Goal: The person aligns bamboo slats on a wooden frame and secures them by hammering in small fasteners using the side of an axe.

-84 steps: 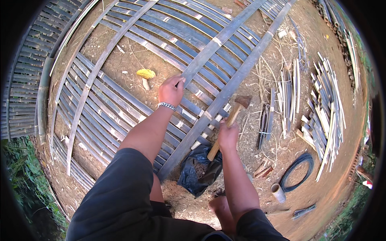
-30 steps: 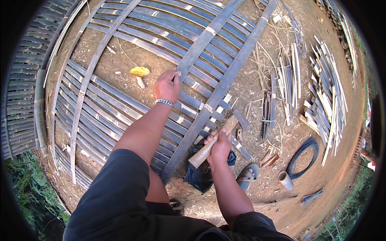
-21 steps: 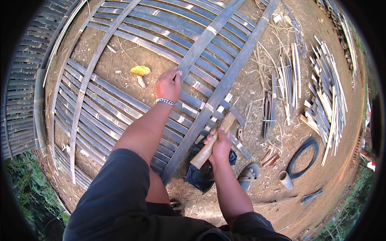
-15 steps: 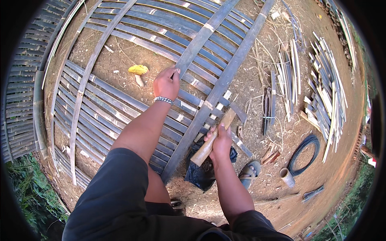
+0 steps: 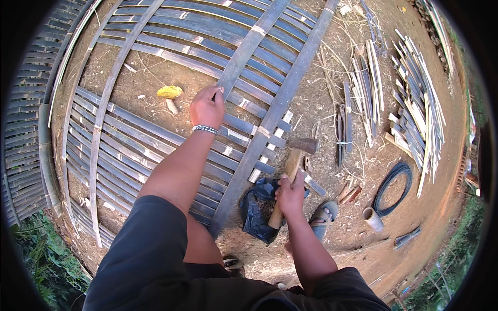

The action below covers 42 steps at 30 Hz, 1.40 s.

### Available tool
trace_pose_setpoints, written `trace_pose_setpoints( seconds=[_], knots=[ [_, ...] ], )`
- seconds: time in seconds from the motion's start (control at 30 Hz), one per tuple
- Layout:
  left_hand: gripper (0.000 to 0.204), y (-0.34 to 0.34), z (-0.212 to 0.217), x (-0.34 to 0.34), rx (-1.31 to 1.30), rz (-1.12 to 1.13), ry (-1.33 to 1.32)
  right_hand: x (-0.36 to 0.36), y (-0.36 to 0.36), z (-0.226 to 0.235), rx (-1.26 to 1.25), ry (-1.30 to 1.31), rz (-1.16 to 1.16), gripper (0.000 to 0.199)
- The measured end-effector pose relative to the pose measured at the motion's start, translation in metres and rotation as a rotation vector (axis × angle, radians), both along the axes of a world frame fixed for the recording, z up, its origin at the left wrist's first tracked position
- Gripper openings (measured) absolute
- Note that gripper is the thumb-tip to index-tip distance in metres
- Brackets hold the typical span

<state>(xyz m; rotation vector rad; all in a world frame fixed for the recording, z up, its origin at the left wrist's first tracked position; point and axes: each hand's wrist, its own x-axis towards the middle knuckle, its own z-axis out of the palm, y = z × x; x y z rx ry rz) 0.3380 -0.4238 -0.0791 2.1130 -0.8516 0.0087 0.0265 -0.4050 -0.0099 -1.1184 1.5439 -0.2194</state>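
My left hand (image 5: pixel 207 106), a bracelet at its wrist, is closed in a pinch at the near end of a dark bamboo slat (image 5: pixel 244 52). What its fingertips hold is too small to make out. My right hand (image 5: pixel 290 196) grips the wooden handle of a hatchet (image 5: pixel 293 165), whose dark metal head points away from me. The hatchet is held above a black plastic bag (image 5: pixel 254 220), beside the lattice's near right corner. Under my left arm spreads the lattice of bamboo slats (image 5: pixel 119 136), lying on the soil with long crosspieces over it.
Right of the lattice lie bundles of split bamboo strips (image 5: pixel 423 111), a coil of black wire or cord (image 5: pixel 392 189) and a short tube (image 5: pixel 372 220). A yellow leaf-like piece (image 5: pixel 169 92) rests on the soil inside the frame. My sandalled foot (image 5: pixel 323 217) is beside the bag.
My right hand has swung the hatchet so its handle points more directly away from me, the butt shifting right. My left hand stays at the slat's end. The view has shifted slightly.
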Motion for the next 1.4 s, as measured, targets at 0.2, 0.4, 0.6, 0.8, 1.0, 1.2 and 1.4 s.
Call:
trace_pose_setpoints(
  seconds=[0.2,0.4,0.6,0.8,1.0,1.2,1.4],
  knots=[
    [0.018,-0.002,0.003,-0.001,0.012,0.005,0.017,0.014,-0.017,-0.001,0.027,-0.035,0.02,0.019],
    [0.018,0.0,0.005,-0.001,0.007,-0.01,0.027,0.015,-0.01,0.003,0.035,-0.001,0.057,0.018],
    [0.015,-0.003,0.006,-0.003,-0.004,0.016,0.031,0.004,0.001,0.001,-0.027,0.012,0.103,0.022],
    [0.017,0.0,0.004,-0.001,0.019,0.008,0.005,0.005,-0.009,-0.002,0.005,0.015,0.053,0.027],
    [0.017,0.001,0.003,-0.001,0.015,-0.002,-0.002,0.011,-0.027,-0.003,-0.022,-0.059,0.003,0.03],
    [0.013,0.001,0.002,-0.001,0.008,-0.009,0.0,0.012,-0.033,-0.005,0.015,-0.033,0.054,0.032],
    [0.012,0.001,0.004,-0.003,-0.023,-0.006,0.069,0.012,-0.022,0.003,-0.312,0.07,0.304,0.039]
  ],
)
